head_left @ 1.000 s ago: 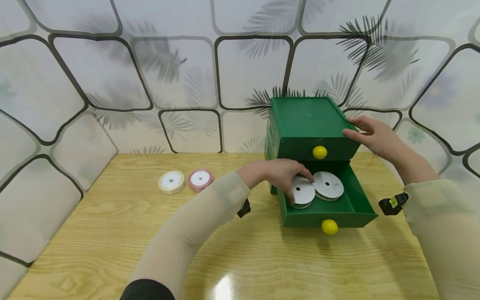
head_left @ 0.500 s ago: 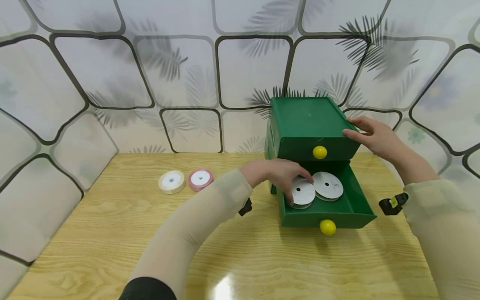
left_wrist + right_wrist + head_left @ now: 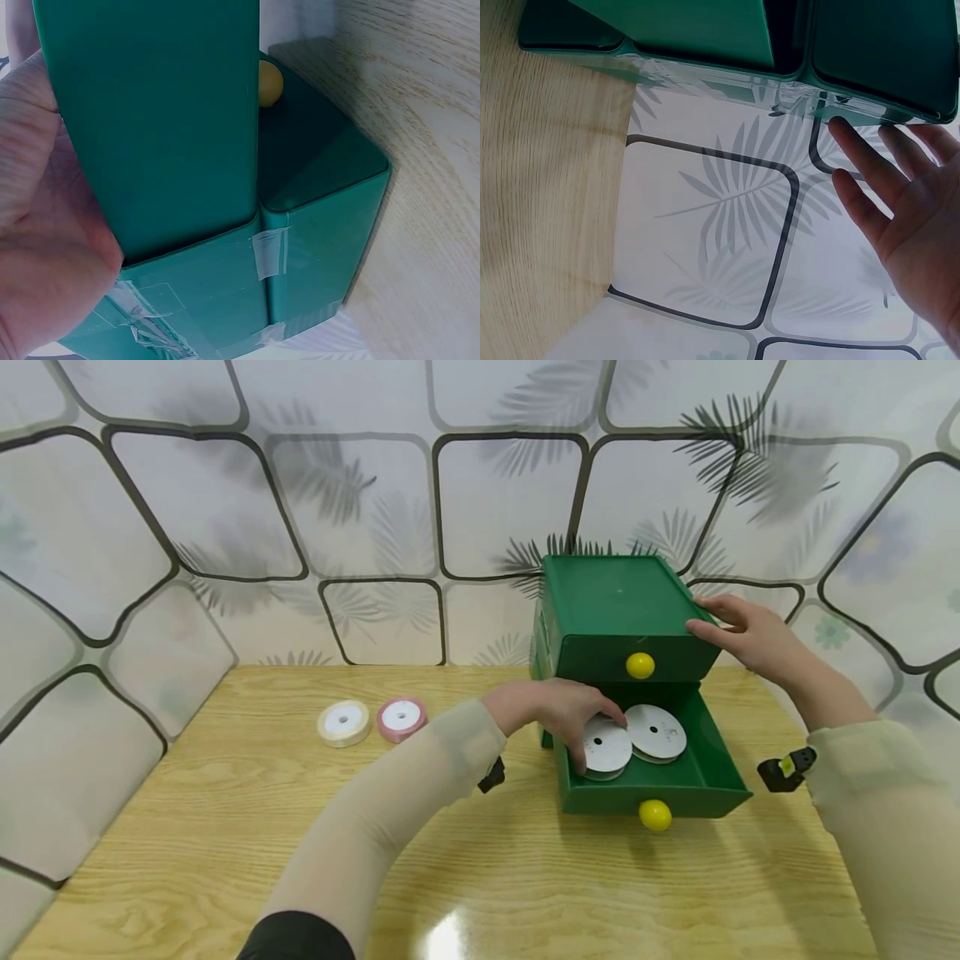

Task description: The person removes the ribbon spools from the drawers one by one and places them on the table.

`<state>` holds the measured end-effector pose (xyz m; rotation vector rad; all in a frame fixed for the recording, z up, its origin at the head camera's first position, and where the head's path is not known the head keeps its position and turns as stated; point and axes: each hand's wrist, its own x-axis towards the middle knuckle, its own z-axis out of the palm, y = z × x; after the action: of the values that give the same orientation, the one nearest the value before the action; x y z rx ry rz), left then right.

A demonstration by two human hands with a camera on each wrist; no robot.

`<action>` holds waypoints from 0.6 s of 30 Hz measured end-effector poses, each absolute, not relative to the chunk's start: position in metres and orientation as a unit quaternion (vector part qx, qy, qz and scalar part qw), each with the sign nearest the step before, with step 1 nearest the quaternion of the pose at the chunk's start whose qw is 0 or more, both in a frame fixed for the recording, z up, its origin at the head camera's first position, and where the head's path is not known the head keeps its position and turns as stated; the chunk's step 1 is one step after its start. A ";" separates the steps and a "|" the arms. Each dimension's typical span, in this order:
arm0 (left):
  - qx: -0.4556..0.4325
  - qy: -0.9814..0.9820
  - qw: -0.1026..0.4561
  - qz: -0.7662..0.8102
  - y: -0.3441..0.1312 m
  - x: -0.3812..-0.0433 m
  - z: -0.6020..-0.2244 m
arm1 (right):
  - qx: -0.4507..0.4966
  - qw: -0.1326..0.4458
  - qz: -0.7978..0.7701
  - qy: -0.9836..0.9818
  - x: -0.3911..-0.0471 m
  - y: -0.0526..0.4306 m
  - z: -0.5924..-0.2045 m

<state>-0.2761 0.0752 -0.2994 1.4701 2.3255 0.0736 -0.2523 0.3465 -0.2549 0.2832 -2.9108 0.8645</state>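
Observation:
In the head view, a green drawer cabinet (image 3: 618, 597) has one drawer (image 3: 600, 800) pulled out below its top one. Two white-sided ribbon spools lie inside. My left hand (image 3: 566, 706) reaches over the drawer's left wall and grips the left spool (image 3: 606, 753), thumb at its near left edge and fingers at its far side. The right spool (image 3: 658, 732) lies against it. In the left wrist view, the drawer wall hides my left fingertips. My right hand (image 3: 753, 635) rests its fingers, fairly straight, on the cabinet's top right edge.
On the table left of the cabinet lie a cream ribbon spool (image 3: 343, 724) and a pink ribbon spool (image 3: 401, 719). Below the pulled-out drawer, another tier with a yellow knob (image 3: 270, 84) shows in the left wrist view. A patterned wall covering (image 3: 382, 510) stands behind the table.
The pulled-out drawer's front and knob have shifted very slightly left. Both hands keep nearly the same places, the left on the spool and the right on the cabinet edge.

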 end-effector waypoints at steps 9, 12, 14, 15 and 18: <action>0.531 0.825 0.189 0.048 0.073 -0.277 -0.301 | 0.087 0.043 0.283 -0.954 -0.253 0.346 -0.256; 0.534 0.822 0.188 0.061 0.072 -0.277 -0.299 | 0.086 0.043 0.284 -0.954 -0.253 0.346 -0.256; 0.536 0.821 0.183 0.067 0.071 -0.276 -0.297 | 0.085 0.043 0.285 -0.954 -0.253 0.346 -0.256; 0.538 0.821 0.179 0.070 0.070 -0.276 -0.295 | 0.086 0.044 0.286 -0.954 -0.253 0.347 -0.256; 0.540 0.820 0.174 0.082 0.067 -0.276 -0.291 | 0.086 0.046 0.285 -0.953 -0.254 0.348 -0.257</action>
<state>-0.2755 0.0666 -0.2908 1.5297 2.3232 0.2317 -0.2539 0.3476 -0.2568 0.2633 -2.9113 0.8717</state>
